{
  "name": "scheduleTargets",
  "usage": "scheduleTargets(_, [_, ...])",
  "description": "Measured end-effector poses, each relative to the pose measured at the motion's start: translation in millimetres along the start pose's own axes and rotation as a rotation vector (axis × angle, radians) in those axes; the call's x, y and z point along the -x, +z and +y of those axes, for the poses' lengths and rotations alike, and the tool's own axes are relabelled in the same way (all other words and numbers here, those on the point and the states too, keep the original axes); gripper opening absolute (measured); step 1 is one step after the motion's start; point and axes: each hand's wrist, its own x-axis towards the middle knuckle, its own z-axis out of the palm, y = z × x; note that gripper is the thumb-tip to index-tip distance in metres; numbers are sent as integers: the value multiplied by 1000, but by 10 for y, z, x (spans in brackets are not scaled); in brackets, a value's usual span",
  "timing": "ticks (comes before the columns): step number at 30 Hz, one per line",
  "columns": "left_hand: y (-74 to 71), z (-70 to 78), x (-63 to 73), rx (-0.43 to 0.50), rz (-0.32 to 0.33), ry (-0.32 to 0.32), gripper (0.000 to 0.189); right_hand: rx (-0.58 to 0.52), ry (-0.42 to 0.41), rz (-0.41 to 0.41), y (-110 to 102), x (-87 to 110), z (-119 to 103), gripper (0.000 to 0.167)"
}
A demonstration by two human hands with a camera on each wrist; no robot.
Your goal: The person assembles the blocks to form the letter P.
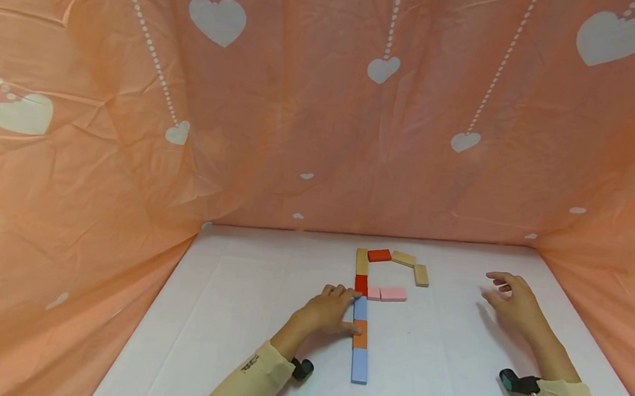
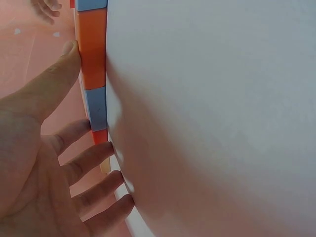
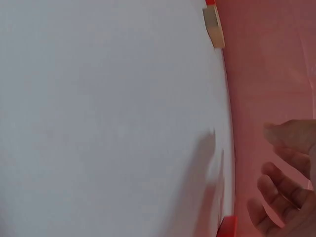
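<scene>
Flat wooden blocks lie end to end in a column on the white table. From the back it runs through a tan block, a red block, a blue block, an orange block and a blue block. Beside the column is my left hand, fingers spread; its thumb touches the orange block and its index fingertip is at the red and blue blocks. Well to the right, my right hand hovers over the table with loosely bent fingers and holds nothing.
A loop of blocks extends right from the column's top: a red block, a tan block, another tan block and pink blocks. A red object shows at the right wrist view's lower edge. Orange curtain surrounds the table.
</scene>
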Motion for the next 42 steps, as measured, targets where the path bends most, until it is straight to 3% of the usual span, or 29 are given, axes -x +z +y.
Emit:
scheduleTargets(7, [-9,-2,-3,7,5,0,83,39,106,56,-91,25,128,47])
scheduleTargets(13, [-3,-1,2,10,8,-3,83,54,286,69,-152,87,163,56])
scheduleTargets(26, [9,-13,6,6,13,2,83,27,508,3,-223,87,240,68])
scheduleTargets(36, [19,-19,0,11,4,-4,84,33,577,-46,-233,75,245,69])
scheduleTargets(42, [23,-26,-14,7,6,-5,83,31,554,-58,-227,71,283,66])
